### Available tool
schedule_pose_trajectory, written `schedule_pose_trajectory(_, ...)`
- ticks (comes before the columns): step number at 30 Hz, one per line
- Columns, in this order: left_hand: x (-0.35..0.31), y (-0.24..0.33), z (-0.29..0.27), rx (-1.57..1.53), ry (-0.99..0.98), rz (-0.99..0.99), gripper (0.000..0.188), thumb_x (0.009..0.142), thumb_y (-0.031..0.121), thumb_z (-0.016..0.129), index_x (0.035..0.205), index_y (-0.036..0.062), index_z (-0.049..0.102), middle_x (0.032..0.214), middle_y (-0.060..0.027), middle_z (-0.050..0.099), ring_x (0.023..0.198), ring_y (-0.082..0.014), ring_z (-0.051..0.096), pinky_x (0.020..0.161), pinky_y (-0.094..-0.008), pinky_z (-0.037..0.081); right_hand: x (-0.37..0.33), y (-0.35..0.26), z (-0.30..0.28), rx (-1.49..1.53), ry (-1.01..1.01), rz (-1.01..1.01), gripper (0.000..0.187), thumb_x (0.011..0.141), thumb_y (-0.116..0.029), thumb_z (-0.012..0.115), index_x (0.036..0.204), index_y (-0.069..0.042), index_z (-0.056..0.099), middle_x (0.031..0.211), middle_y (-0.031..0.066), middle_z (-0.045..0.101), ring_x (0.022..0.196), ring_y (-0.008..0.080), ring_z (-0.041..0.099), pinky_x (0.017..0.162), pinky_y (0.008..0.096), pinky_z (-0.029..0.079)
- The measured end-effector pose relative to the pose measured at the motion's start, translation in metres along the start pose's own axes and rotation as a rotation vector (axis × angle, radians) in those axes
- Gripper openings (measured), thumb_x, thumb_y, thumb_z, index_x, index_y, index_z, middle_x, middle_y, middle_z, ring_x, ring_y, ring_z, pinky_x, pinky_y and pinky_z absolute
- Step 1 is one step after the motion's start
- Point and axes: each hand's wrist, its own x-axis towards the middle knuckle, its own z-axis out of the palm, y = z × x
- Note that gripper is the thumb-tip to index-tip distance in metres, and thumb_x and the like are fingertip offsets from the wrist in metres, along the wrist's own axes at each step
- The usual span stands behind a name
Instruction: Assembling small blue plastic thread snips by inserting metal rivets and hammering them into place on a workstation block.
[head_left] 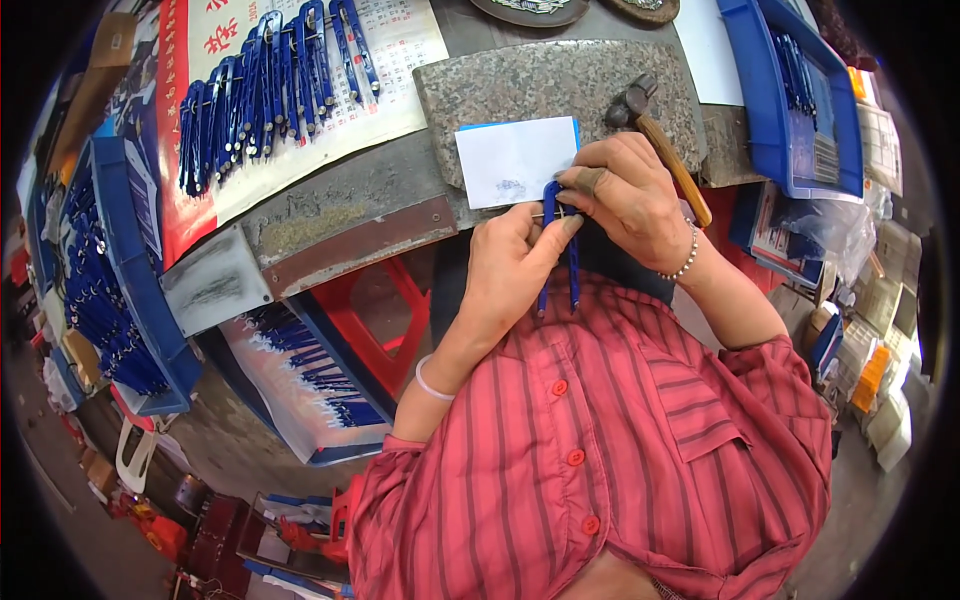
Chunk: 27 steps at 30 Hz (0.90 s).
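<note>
Between my two hands, at the near edge of the bench, is a blue two-legged tool [574,268] that looks like a drawing compass, its legs hanging down. My left hand [508,262] pinches it below its rounded top, thumb pressed against it. From the other side my right hand [630,196] grips the top with bent fingers, which partly cover it. Just beyond my fingers, a white paper pad [515,158] with a grey smudge lies on a speckled stone slab [530,85]. Beside my right hand rests a hammer [672,165] with a wooden handle.
Many similar blue tools [265,90] lie on a printed sheet at the far left. Blue trays with more stand at left [140,270] and right [850,150]. A red stool [385,320] is below the bench. Dark dishes [530,10] sit at the back.
</note>
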Motion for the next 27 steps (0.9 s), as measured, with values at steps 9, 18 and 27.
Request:
schedule_pose_trajectory(9,-0.001,0.008,-0.002,0.021,-0.004,-0.020,0.033,0.088,0.029,0.069,0.081,-0.0023,0.063,0.050,-0.0056,0.050,0.044,-0.0119,0.042,0.045,-0.0328,0.035,-0.001,0.002,0.001,0.005,-0.007,0.014,0.024,0.069,-0.005,0.078,0.091,-0.004,0.068,0.089,0.0075,0.062,0.080,0.0251,0.059,0.071,0.0360,0.045)
schedule_pose_trajectory(18,0.000,0.008,-0.001,0.015,-0.019,-0.036,0.033,0.088,0.030,0.069,0.080,-0.0021,0.063,0.051,-0.0046,0.051,0.044,-0.0106,0.043,0.045,-0.0317,0.035,-0.018,-0.009,-0.038,-0.227,0.024,0.308,0.039,0.074,-0.003,0.074,0.111,-0.003,0.064,0.114,0.0151,0.059,0.100,0.0334,0.059,0.087,0.0383,0.049)
schedule_pose_trajectory(27,0.000,0.017,-0.007,-0.059,-0.116,-0.161,0.027,0.092,0.026,0.068,0.094,-0.0010,0.065,0.067,0.0033,0.057,0.057,-0.0032,0.049,0.052,-0.0206,0.039,-0.041,-0.001,-0.056,-0.492,-0.218,0.542,0.042,0.081,0.000,0.059,0.122,0.000,0.051,0.111,0.0195,0.055,0.099,0.0391,0.056,0.085,0.0440,0.046)
